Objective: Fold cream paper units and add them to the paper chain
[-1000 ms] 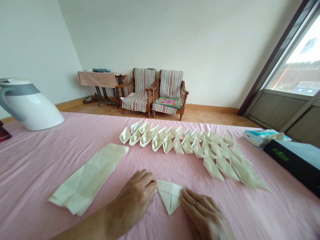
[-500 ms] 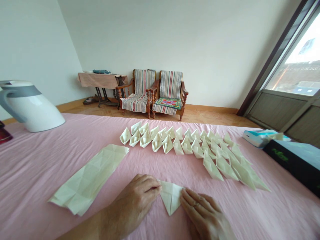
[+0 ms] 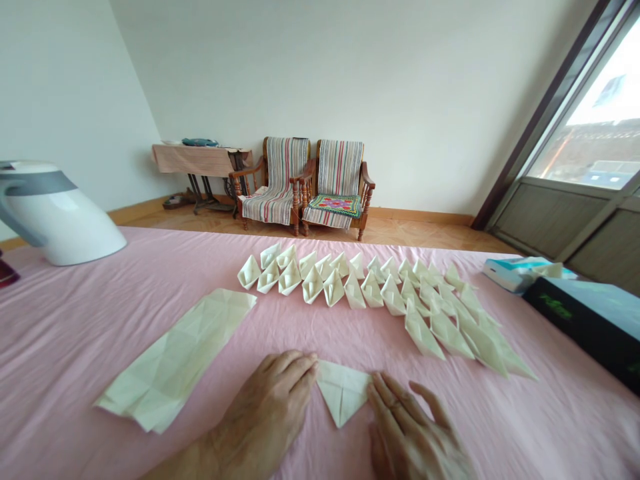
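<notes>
Pink cloth [image 3: 300, 327] (creased), paper triangle [image 3: 343, 395], wall [image 3: 425, 100]

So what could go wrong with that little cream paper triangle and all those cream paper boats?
The cream folded-paper triangle has the left hand at one top corner and the right hand at the other, so an outward pull might wrinkle or tear it.

The pointed cream paper boats sit crowded together, so bumping one could knock its neighbours.

The wrinkled pink cloth lies under everything, so tugging it could shift them.
</notes>
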Tool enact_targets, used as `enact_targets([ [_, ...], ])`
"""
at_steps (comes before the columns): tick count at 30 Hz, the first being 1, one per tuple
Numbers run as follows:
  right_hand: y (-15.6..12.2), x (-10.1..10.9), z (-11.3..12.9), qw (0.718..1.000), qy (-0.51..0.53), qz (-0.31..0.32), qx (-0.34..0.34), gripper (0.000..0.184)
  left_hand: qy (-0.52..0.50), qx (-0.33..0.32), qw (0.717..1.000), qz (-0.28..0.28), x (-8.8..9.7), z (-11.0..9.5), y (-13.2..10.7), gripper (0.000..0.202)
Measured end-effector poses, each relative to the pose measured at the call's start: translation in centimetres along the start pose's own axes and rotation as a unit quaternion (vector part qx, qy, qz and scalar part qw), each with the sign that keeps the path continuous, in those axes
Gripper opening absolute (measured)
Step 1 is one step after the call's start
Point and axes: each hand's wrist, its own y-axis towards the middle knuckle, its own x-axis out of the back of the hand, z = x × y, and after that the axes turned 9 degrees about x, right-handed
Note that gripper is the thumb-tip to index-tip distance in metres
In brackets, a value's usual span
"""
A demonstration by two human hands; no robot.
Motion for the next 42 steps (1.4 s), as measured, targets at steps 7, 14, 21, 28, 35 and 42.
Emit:
enact_targets([
  [7,0.0,0.2,-0.7,0.999,-0.025,0.021,0.028,0.032,0.035,0.026,0.999,0.006,0.1,0.1,0.1,0.04],
  [14,-0.2,-1.1,0.7,0.993,0.091,-0.059,-0.056,0.027,-0.067,0.01,0.998,-0.005,0.5,0.0,0.4,0.03],
  [21,0.0,-1.2,1.2,0.984,0.144,-0.09,-0.048,0.028,-0.106,0.018,0.994,0.011,0.8,-0.4,0.5,0.025],
  [28,0.5,0.3,0.0,0.998,0.039,0.0,-0.039,0.03,-0.082,0.094,0.991,0.037,1.2,-0.8,1.0,0.022],
  [35,0.3,0.4,-1.0,0.998,0.045,0.013,-0.031,0.029,-0.17,0.114,0.979,0.001,0.1,0.7,1.9,0.016],
  [42,0.2,-0.5,-0.9,0.981,0.153,0.003,-0.118,0.027,-0.252,0.13,0.959,0.014,-0.3,1.3,2.7,0.019],
])
